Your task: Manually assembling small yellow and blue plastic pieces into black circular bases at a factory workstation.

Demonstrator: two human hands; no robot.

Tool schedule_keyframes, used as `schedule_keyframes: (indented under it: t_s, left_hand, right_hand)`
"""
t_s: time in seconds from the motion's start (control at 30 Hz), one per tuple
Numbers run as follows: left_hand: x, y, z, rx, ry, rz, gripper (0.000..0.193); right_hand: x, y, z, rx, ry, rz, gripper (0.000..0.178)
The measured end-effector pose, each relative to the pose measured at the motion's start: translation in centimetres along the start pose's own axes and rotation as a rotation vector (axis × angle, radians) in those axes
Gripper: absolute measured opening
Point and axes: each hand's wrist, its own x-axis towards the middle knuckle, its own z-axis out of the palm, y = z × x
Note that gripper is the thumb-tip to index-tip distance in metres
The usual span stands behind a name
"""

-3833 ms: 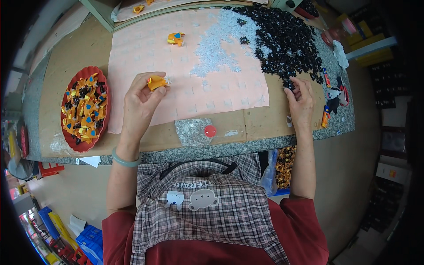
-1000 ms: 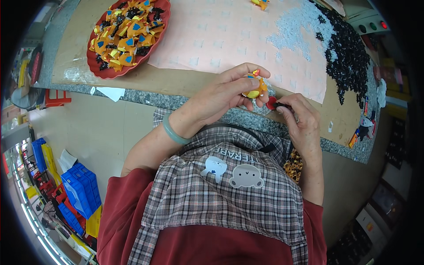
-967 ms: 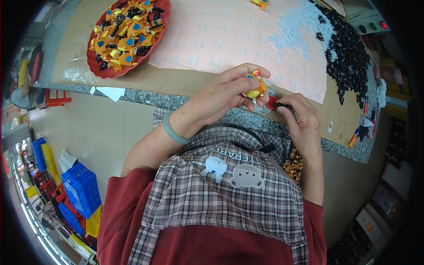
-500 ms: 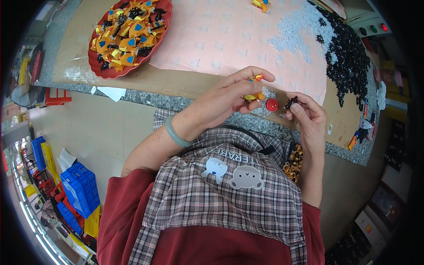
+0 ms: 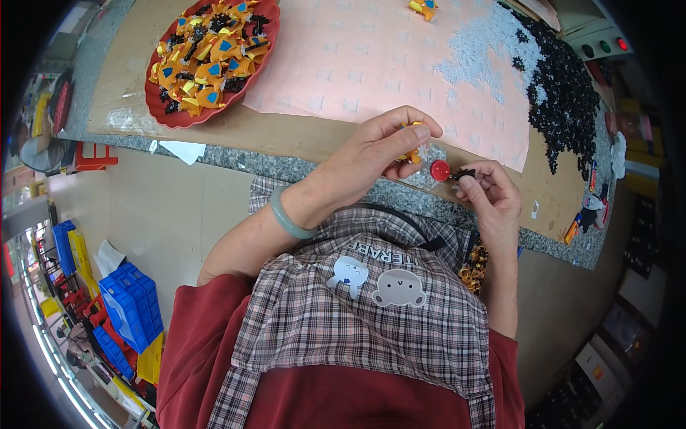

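Note:
An orange and yellow toy figure (image 5: 411,154) is pinched in my left hand (image 5: 379,146), mostly covered by the fingers. My right hand (image 5: 493,196) grips a small black spiky piece (image 5: 464,174) between thumb and fingertips. Between the two hands, by the table's near edge, sits a small round red cap (image 5: 439,170), with something clear and plastic-like beside it. The black piece is close to the cap; whether they touch I cannot tell.
A red scalloped plate (image 5: 151,100) heaped with orange figures and black pieces stands at the far left. Pink sheeting (image 5: 321,86) covers the middle of the table. White pieces (image 5: 486,61) and black pieces (image 5: 564,107) lie spread at right. Blue crates (image 5: 132,304) stand at lower left.
My right hand has moved slightly down and left, bringing the black piece nearer the red cap. My left hand has turned a little, its thumb now covering more of the figure.

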Motion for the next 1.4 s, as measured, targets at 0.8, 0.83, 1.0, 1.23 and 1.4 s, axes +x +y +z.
schedule_keyframes:
  t_s: [0.8, 0.83, 1.0, 1.23, 1.4]
  left_hand:
    - [0.5, -0.8, 1.0, 0.001, 0.055, 0.045, 0.026]
    - [0.4, -0.8, 1.2, 0.003, 0.08, 0.046, 0.025]
    - [0.2, -0.5, 1.4, 0.048, 0.113, 0.042, 0.024]
    - [0.2, -0.5, 1.2, 0.147, 0.123, 0.068, 0.023]
    - [0.1, -0.5, 1.1, 0.496, 0.197, 0.228, 0.02]
  right_hand:
    - [-0.9, -3.1, 4.0, -0.175, 0.015, -0.293, 0.016]
    - [-0.9, -3.2, 4.3, -0.175, 0.013, -0.294, 0.016]
    - [-0.9, -3.5, 4.6, -0.424, -0.028, -0.409, 0.013]
    - [-0.9, -3.2, 4.8, -0.526, -0.011, -0.465, 0.016]
    - [-0.9, -3.4, 4.8, -0.741, -0.03, -0.607, 0.019]
